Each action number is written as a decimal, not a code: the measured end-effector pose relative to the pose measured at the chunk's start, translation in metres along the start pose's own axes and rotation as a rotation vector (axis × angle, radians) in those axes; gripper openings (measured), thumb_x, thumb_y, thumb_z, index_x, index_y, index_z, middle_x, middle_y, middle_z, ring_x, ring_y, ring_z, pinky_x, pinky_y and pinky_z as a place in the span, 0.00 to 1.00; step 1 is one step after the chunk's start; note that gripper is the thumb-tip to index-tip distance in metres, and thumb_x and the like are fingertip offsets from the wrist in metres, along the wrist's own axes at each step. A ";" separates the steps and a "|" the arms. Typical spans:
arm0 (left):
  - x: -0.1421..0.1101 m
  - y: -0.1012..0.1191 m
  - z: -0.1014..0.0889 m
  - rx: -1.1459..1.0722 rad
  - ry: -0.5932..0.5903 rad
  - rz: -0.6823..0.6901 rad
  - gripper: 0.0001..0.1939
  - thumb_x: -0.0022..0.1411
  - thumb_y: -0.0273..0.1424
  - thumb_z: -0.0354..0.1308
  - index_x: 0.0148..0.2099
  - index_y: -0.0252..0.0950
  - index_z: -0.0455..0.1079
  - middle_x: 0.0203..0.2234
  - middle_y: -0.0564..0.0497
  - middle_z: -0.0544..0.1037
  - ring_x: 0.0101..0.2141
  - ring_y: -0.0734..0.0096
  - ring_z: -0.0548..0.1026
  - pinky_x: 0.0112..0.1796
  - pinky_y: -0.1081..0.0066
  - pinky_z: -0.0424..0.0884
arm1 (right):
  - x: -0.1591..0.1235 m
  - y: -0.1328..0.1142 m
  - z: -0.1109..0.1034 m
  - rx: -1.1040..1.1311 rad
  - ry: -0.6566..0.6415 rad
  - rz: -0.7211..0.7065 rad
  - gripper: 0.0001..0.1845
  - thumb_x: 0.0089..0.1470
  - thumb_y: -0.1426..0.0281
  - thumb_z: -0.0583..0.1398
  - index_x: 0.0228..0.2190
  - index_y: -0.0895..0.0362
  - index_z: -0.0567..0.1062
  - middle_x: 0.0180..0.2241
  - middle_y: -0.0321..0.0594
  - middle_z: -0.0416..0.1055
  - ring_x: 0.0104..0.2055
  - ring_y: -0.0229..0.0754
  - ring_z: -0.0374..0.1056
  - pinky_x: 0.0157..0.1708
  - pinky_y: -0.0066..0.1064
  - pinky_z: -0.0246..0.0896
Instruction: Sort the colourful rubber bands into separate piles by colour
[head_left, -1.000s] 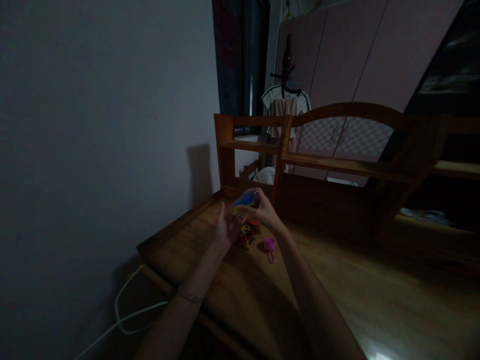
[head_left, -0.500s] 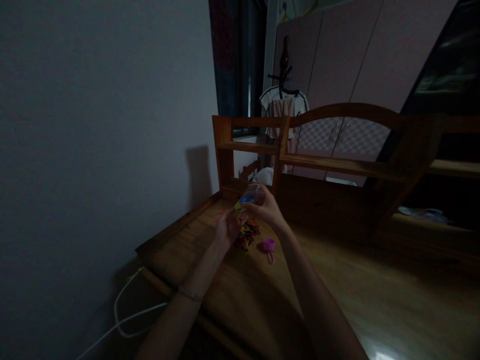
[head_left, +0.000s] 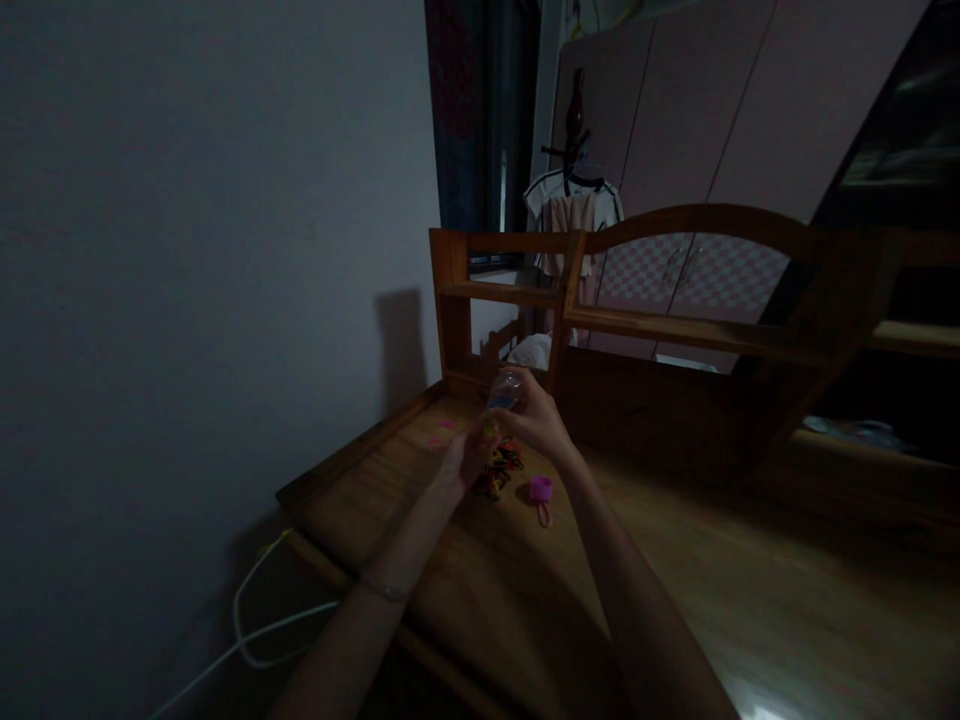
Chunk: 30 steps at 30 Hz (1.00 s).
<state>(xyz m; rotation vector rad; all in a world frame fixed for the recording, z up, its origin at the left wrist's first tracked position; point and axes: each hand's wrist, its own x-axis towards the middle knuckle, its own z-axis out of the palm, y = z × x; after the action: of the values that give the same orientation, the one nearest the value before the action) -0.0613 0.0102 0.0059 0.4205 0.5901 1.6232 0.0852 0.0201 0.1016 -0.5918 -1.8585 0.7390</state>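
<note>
A small clear plastic jar point(head_left: 504, 388) with blue and yellow bits inside is tilted, its lower end down to the left. My right hand point(head_left: 536, 415) is closed around its upper right side. At the lower end, my left hand point(head_left: 466, 455) curls about the jar, with yellow point(head_left: 490, 428) showing by the fingers; some fingertips are hidden. Below the hands lies a heap of small red, yellow and black pieces point(head_left: 501, 468) on the wooden desk point(head_left: 600, 600). A pink cap with a loop point(head_left: 541, 489) stands to the right of the heap.
Small pink pieces point(head_left: 442, 430) lie left of the hands. A wooden shelf rack point(head_left: 675, 325) rises along the desk's back edge, and a wall point(head_left: 225, 250) borders the left. A white cable point(head_left: 244, 640) hangs beside the desk's left corner.
The jar has tipped to a steeper angle, and my left hand has come closer around its lower end. The view has shifted slightly. The cap and heap lie as before.
</note>
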 end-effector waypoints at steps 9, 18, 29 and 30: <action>-0.009 0.004 0.011 0.038 -0.044 0.028 0.07 0.59 0.23 0.57 0.39 0.30 0.76 0.34 0.46 0.81 0.35 0.67 0.78 0.40 0.71 0.72 | 0.006 0.011 -0.005 0.123 0.111 0.074 0.34 0.44 0.65 0.68 0.51 0.50 0.62 0.39 0.39 0.75 0.40 0.46 0.75 0.43 0.41 0.71; -0.001 0.001 -0.005 0.103 0.017 0.163 0.06 0.54 0.24 0.64 0.37 0.32 0.76 0.35 0.49 0.80 0.35 0.70 0.77 0.42 0.72 0.70 | 0.007 0.028 -0.002 0.179 0.249 0.205 0.33 0.41 0.61 0.69 0.47 0.51 0.64 0.38 0.40 0.75 0.42 0.48 0.74 0.44 0.45 0.70; -0.025 0.011 0.022 0.036 -0.177 0.033 0.22 0.67 0.46 0.50 0.49 0.35 0.75 0.48 0.43 0.77 0.49 0.58 0.73 0.46 0.65 0.72 | 0.002 0.036 0.011 0.217 0.166 0.273 0.30 0.40 0.58 0.70 0.42 0.53 0.66 0.39 0.39 0.73 0.42 0.46 0.72 0.44 0.39 0.68; -0.026 0.011 0.021 0.024 -0.177 0.029 0.23 0.67 0.47 0.50 0.49 0.36 0.75 0.48 0.43 0.76 0.50 0.59 0.73 0.46 0.65 0.72 | 0.002 0.034 0.013 0.234 0.131 0.255 0.30 0.40 0.58 0.70 0.42 0.54 0.66 0.40 0.39 0.73 0.43 0.45 0.72 0.45 0.39 0.67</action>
<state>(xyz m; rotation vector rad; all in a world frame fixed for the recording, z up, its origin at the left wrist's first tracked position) -0.0541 -0.0138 0.0313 0.5866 0.4723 1.5887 0.0744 0.0423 0.0742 -0.7142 -1.5655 1.0444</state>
